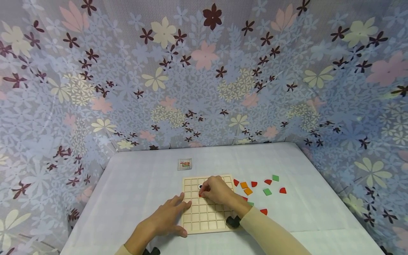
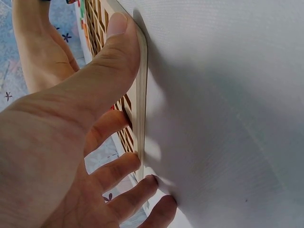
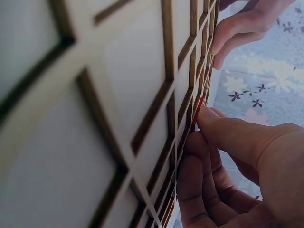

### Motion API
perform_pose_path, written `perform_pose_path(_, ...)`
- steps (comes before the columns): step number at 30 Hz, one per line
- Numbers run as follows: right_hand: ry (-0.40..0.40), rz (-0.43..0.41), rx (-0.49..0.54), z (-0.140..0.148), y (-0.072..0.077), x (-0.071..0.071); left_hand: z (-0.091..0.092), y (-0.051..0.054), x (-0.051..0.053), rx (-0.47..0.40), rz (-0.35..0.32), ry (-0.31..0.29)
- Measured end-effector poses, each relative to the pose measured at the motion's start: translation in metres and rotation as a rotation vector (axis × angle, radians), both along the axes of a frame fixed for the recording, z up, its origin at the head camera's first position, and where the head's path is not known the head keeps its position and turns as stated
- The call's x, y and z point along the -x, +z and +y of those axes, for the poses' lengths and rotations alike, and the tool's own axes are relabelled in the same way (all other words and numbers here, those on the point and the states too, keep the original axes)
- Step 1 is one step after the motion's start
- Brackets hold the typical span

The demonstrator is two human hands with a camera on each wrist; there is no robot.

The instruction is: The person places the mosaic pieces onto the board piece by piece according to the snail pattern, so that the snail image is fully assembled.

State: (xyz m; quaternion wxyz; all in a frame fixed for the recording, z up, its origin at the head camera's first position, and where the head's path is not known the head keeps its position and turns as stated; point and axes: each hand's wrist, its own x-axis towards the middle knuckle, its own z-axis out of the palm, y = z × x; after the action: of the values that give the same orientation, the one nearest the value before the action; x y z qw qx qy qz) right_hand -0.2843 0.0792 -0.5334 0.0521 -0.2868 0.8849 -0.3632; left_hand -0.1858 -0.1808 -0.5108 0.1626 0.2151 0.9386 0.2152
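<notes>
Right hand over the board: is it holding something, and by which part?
The right hand pinches a red piece between thumb and fingers. They cover part of it, so which edge or corner is gripped cannot be told.

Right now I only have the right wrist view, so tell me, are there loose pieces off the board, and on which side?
Observer: Yes, loose red pieces, orange pieces and green pieces lie to the right of the board.
Operator: And what lies past the board's far edge?
Observer: A small picture card lies there, toward the far left corner.
Operator: I see the red piece pinched in the right hand. Is there another piece close to it?
Observer: Yes, the head view shows a black-and-white piece on the board, just beyond the red one.
</notes>
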Motion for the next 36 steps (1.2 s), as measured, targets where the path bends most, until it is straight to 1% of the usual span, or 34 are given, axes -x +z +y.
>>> perform_pose_path(4, -0.009, 0.014, -0.007, -0.001, 0.000, -0.001, 0.000, 0.000, 0.000, 0.006, 0.004, -0.003)
perform_pose_path(12, -0.002, 0.045, -0.031, 0.003, 0.000, -0.002, -0.001, -0.002, 0.002, 0.011, 0.007, 0.002)
perform_pose_path(20, -0.022, 0.043, -0.054, 0.016, 0.000, -0.003, -0.001, -0.001, 0.000, 0.007, 0.004, -0.001)
perform_pose_path(25, -0.014, 0.049, -0.025, 0.030, -0.001, -0.002, -0.002, 0.000, 0.001, 0.001, -0.009, 0.010)
perform_pose_path(26, 0.005, 0.083, -0.011, 0.036, -0.011, 0.004, -0.002, 0.000, 0.002, 0.001, -0.009, 0.012)
perform_pose_path(29, 0.015, 0.112, 0.011, 0.045, -0.011, 0.005, -0.001, -0.002, 0.003, 0.003, -0.010, 0.019)
perform_pose_path(32, -0.001, 0.125, 0.007, 0.053, -0.011, 0.006, -0.001, -0.003, 0.003, 0.005, -0.010, 0.027)
perform_pose_path(33, -0.030, 0.097, -0.008, 0.053, -0.002, -0.001, -0.001, -0.003, 0.002, 0.006, -0.009, 0.029)
perform_pose_path(36, -0.082, 0.082, -0.038, 0.062, 0.000, -0.002, -0.001, -0.004, 0.001, 0.002, -0.009, 0.030)
